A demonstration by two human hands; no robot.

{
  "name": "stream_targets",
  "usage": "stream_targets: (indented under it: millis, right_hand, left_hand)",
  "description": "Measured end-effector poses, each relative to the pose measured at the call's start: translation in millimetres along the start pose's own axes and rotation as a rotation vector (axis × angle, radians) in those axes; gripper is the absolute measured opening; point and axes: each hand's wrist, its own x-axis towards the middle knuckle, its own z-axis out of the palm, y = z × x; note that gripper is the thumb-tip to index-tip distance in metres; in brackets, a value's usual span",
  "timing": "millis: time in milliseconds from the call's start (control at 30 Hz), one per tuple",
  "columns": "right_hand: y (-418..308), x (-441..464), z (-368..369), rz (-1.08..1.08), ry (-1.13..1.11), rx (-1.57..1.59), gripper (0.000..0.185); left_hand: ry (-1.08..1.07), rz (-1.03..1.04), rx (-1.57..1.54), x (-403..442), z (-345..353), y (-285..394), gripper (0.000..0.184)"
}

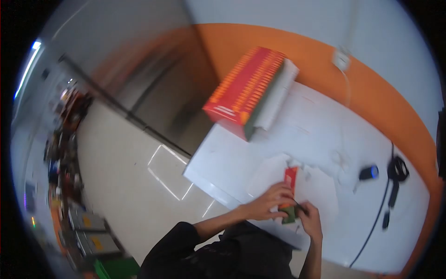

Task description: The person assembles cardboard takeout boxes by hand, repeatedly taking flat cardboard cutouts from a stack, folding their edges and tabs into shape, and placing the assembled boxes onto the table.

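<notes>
My left hand (270, 201) is closed over a narrow red and green printed piece (291, 176), perhaps card or a small carton, pressing it near the table's front edge. Its red end sticks out beyond my fingers, and a green end shows below them. Close beside it, my right hand (311, 220) pinches a slim dark tool (299, 204) whose tip reaches the piece. Blur and my fingers hide the tool's exact kind. White paper (320, 186) lies under both hands.
A large red, orange and green box (248, 88) stands at the table's back left. To the right lie a dark cylinder with a blue-lit end (369, 173) and a coiled black cable (398, 169). A steel cabinet (153, 88) borders the left side. A wall socket (341, 59) has a white cord.
</notes>
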Motion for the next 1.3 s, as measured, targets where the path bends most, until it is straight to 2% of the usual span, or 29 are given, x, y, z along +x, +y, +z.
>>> stream_targets:
  millis: [67, 133, 233, 333, 367, 433, 467, 567, 633, 733, 767, 800, 833, 867, 900, 933, 1000, 1067, 1167, 1267, 1300]
  right_hand:
    - [-15.8, -1.9, 2.4, 0.008, -0.017, -0.056, 0.020]
    - [-8.4, -0.7, 7.8, 0.015, 0.050, 0.127, 0.019]
    - [-7.2, -3.5, 9.4, -0.001, 0.070, 0.190, 0.023]
    - [-25.7, -13.4, 18.8, -0.039, 0.099, 0.239, 0.020]
    - [-9.2, -11.7, 5.1, 0.002, -0.017, 0.152, 0.021]
    - [-11.1, -12.8, 1.7, 0.022, -0.071, -0.004, 0.040]
    - [-14.0, -14.2, -1.0, 0.031, -0.098, -0.082, 0.051]
    - [-77.4, -25.0, 10.9, 0.070, 0.019, -0.002, 0.038]
    - [-95.9, -30.3, 15.4, -0.199, 0.174, -0.208, 0.036]
    - [-108.9, -30.4, 17.9, -0.575, 0.459, -0.546, 0.031]
    - [-110.3, -37.4, 17.6, -0.670, 0.570, -0.674, 0.030]
    - [-101.8, -40.5, 16.5, -0.626, 0.587, -0.720, 0.028]
    - [-86.5, -44.3, 15.5, -0.554, 0.614, -0.778, 0.026]
    - [-77.0, -45.4, 16.5, -0.400, 0.556, -0.714, 0.031]
    - [-81.6, -42.0, 17.9, -0.332, 0.562, -0.691, 0.031]
    - [-74.8, -39.9, 14.1, -0.320, 0.542, -0.631, 0.034]
    - [-82.0, -40.5, 3.7, -0.313, 0.482, -0.477, 0.038]
    - [-77.2, -38.9, -4.5, -0.403, 0.436, -0.457, 0.053]
    - [-45.8, -21.4, -5.8, -0.456, 0.380, -0.061, 0.067]
    - [-26.4, -10.1, -0.9, -0.535, 0.190, 0.486, 0.076]
    - [-21.3, -4.5, -0.6, -0.483, 0.162, 0.578, 0.065]
  left_hand:
    - [0.034, -0.006, 0.091, 6.6, 0.6, 4.7, 0.039]
    - [0.084, 0.029, 0.153, 9.8, 9.0, -1.7, 0.029]
    - [0.387, -0.121, -0.267, 6.0, 28.6, -12.0, 0.017]
    - [0.408, -0.066, -0.185, 6.1, 29.3, -2.9, 0.013]
    - [0.309, -0.034, -0.109, 6.6, 26.9, -3.0, 0.015]
    - [0.111, 0.022, 0.038, 6.1, 22.8, -1.6, 0.017]
    - [0.091, -0.030, 0.021, 6.2, 19.2, -0.8, 0.016]
    - [-0.031, -0.180, 0.045, 12.5, -9.1, 11.8, 0.017]
    - [-0.194, -0.268, 0.164, 13.7, -31.1, 22.3, 0.020]
    - [-0.155, -0.368, 0.004, 10.2, -37.0, 11.6, 0.017]
    - [0.010, -0.353, -0.040, 4.8, -34.2, 5.7, 0.015]
    - [0.154, -0.340, -0.106, -0.7, -26.6, 2.4, 0.014]
    - [0.183, -0.453, -0.194, -0.9, -29.1, 11.5, 0.014]
    - [0.195, -0.571, -0.290, 0.4, -36.4, 16.7, 0.016]
    - [0.187, -0.563, -0.215, -3.7, -34.9, 11.1, 0.014]
    - [0.223, -0.570, -0.249, -12.5, -26.1, -1.4, 0.013]
    - [0.263, -0.604, -0.129, -10.5, -28.4, 3.9, 0.013]
    - [0.246, -0.675, -0.221, -9.6, -34.2, 6.9, 0.017]
    - [0.215, -0.725, -0.244, -10.6, -31.8, 4.4, 0.017]
    - [0.172, -0.764, -0.222, -5.2, -26.1, 7.4, 0.020]
    - [0.168, -0.764, -0.229, -3.3, -25.8, 6.1, 0.020]
